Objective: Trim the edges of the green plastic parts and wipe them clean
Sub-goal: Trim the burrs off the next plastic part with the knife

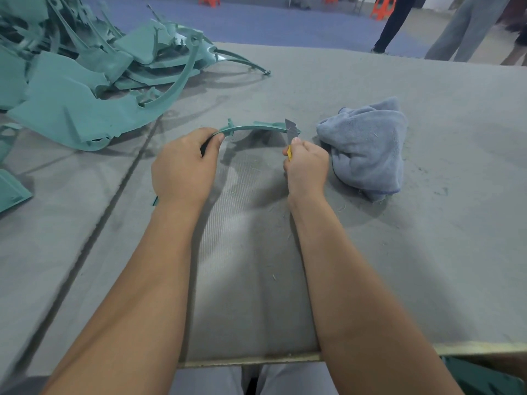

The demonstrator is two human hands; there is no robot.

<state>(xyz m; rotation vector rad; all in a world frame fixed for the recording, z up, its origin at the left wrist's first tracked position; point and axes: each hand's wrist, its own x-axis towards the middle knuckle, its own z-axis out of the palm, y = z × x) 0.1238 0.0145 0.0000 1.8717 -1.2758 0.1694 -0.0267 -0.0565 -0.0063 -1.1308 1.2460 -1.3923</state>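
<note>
Currently, left hand (182, 163) grips curved green part (251, 128) at its left end, above bench (427, 252) centre | right hand (306, 166) grips utility knife (291, 132), blade against part's right end | grey cloth (368, 146) at 3 o'clock | part pile (85, 67) at 10 o'clock

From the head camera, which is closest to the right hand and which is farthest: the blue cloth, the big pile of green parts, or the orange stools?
Measured from the right hand:
1. Blue cloth, lying on the table just to the hand's right.
2. Pile of green plastic parts, across the table at the far left.
3. Orange stools, on the floor beyond the table, at the top of the view.
</note>
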